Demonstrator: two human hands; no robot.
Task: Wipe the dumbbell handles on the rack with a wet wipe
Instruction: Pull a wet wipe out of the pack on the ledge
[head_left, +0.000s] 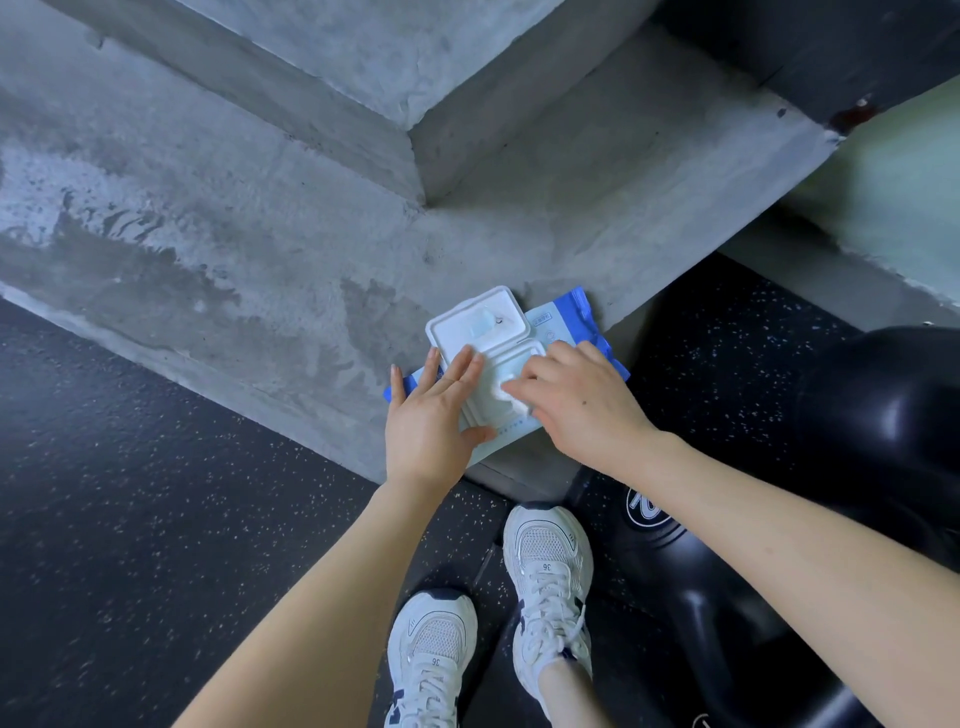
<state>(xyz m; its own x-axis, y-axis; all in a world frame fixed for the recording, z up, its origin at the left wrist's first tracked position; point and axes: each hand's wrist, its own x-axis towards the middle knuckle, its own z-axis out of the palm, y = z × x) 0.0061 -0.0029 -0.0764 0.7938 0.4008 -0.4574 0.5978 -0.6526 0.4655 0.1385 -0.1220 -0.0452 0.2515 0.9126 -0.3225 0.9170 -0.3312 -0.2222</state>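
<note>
A blue and white pack of wet wipes (569, 319) lies on a concrete ledge (291, 249), its white flip lid (480, 319) standing open. My left hand (434, 415) lies flat on the pack's near left part, fingers straight, pressing it down. My right hand (571, 400) is over the pack's opening, and its fingertips pinch a white wet wipe (511, 397) that sticks out of it. Black dumbbells (883, 415) sit at the right; their handles are mostly hidden behind my right arm.
The ledge is a concrete corner at about knee height, with a concrete wall rising behind it. Below lies black speckled rubber flooring (119, 493). My two white sneakers (548, 566) stand close to the ledge's corner. A dark beam crosses the top right.
</note>
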